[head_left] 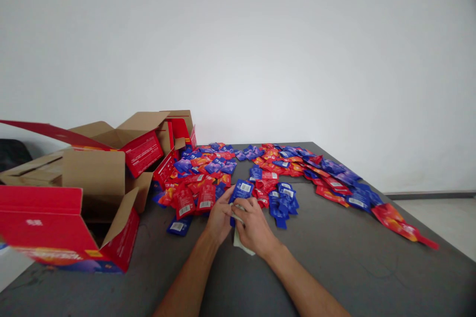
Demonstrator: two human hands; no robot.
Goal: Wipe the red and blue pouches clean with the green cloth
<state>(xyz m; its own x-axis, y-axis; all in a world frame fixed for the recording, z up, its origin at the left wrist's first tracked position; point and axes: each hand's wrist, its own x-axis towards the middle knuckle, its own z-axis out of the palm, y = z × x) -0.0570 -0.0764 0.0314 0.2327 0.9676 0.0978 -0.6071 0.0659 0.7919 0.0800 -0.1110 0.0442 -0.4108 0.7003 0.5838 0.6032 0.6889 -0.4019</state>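
Both hands are together over the table (316, 277), near the middle of the view. My left hand (218, 220) is closed on a small blue pouch (243, 187), whose white barcode label faces up. My right hand (255, 227) is closed on a pale cloth or tissue (241, 243), pressed against the lower part of the pouch. One end of the cloth hangs below the fingers. Just left of the hands are red pouches (206, 197), and a blue pouch (179, 226) lies apart from them. Several blue pouches (283, 203) are piled to the right.
An open red carton (40, 213) stands at the left, with other open cartons (143, 151) behind it. More red and blue pouches (215, 163) spread across the back. A long row of pouches (334, 183) follows the right edge. A white wall (253, 49) rises behind.
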